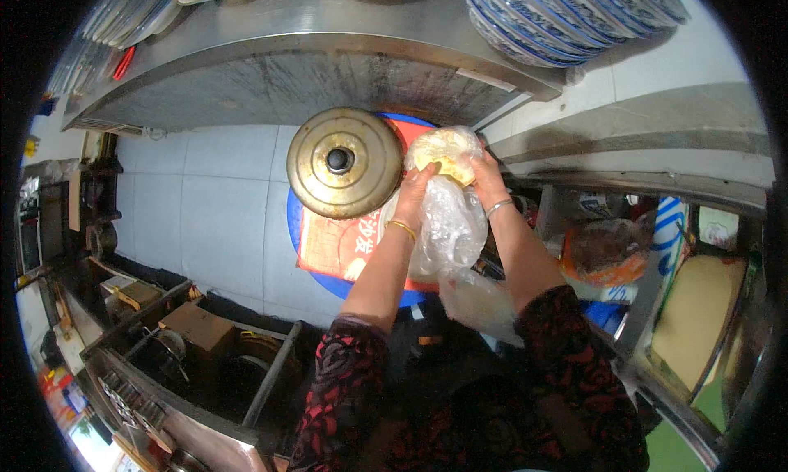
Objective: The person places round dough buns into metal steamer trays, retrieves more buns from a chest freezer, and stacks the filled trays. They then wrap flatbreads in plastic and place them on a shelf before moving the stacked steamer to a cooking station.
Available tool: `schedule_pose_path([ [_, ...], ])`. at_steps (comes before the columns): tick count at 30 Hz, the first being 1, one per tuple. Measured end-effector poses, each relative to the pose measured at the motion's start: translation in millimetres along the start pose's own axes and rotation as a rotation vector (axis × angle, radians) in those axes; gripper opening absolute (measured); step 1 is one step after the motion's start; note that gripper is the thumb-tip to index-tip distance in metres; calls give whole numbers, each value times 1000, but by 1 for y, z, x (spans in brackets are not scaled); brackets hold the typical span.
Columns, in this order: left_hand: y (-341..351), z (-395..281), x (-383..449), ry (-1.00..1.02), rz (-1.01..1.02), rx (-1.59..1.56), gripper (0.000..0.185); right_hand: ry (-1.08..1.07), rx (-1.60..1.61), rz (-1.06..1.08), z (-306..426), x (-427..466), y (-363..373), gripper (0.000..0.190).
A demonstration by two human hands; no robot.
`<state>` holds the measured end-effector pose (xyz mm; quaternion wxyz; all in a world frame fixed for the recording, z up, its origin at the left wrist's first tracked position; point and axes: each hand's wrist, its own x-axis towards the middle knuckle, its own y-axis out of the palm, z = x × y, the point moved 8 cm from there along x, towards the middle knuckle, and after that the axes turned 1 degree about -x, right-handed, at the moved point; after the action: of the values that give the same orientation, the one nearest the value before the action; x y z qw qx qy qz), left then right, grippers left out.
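Note:
Both my hands grip a clear plastic bag of pale yellow food (444,152), whose exact kind I cannot tell. My left hand (417,192) holds its left side, with the thumb on top. On its right side is my right hand (487,173). The loose, crumpled part of a clear plastic bag (452,219) hangs below, between my forearms. Just left of my hands, a round metal pot lid with a black knob (345,189) rests over a red printed sheet or bag (332,241). A round blue surface (297,226) shows beneath them.
A steel shelf (277,25) crosses the top, holding stacked blue-and-white bowls (572,19) and stacked plates (132,16). Lower left stands a metal rack with a cardboard box (197,326). At the right, a lower shelf holds an orange-and-clear bag (606,253). The floor is tiled (221,226).

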<state>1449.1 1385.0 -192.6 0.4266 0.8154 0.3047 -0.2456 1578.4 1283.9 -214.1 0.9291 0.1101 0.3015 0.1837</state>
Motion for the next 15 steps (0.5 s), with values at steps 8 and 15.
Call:
schedule_pose_path([
  [8,-57,45,-110,259,-5,520,40,-383,-999,-329,-25,54,-14,49],
  [15,-146,81,-239,135,-164,421,25,-78,-125,-93,-28,42,7,48],
])
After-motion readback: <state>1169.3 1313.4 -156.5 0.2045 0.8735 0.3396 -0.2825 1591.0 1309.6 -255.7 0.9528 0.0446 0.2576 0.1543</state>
